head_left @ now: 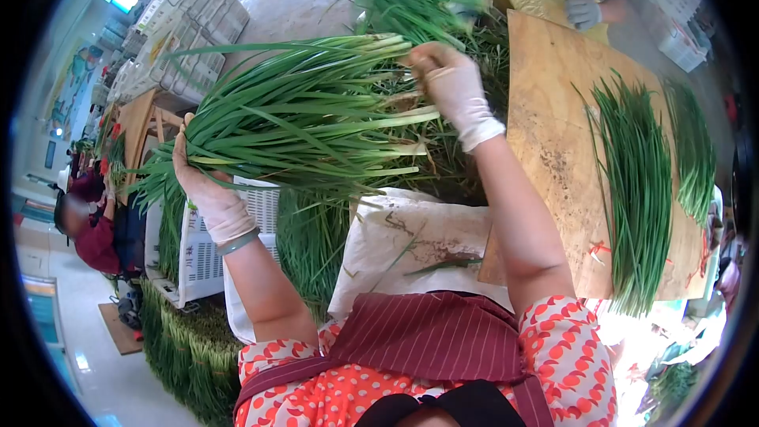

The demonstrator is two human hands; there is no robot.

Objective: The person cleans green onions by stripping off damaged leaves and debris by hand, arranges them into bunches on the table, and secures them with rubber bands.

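My gloved left hand (207, 186) is wrapped round a large bunch of long green leafy stalks (292, 119), near their leaf tips. The pale stalk ends point right, towards my gloved right hand (447, 83). That hand is closed, its fingers pinched beside the upper stalk ends; whatever it holds, if anything, is too small to make out. Below the bunch, a white cloth (419, 229) with dirt and loose leaves on it covers my lap. More green stalks (316, 245) lie between the cloth and a white crate (205, 253).
A wooden board (553, 142) at the right bears two bundles of stalks (632, 190). Loose trimmings (451, 166) lie beyond my lap. Across from me, a gloved hand (583, 12) of another person is near a yellow sack (538, 0). Crates (190, 24) stand upper left; another person (95, 229) is far left.
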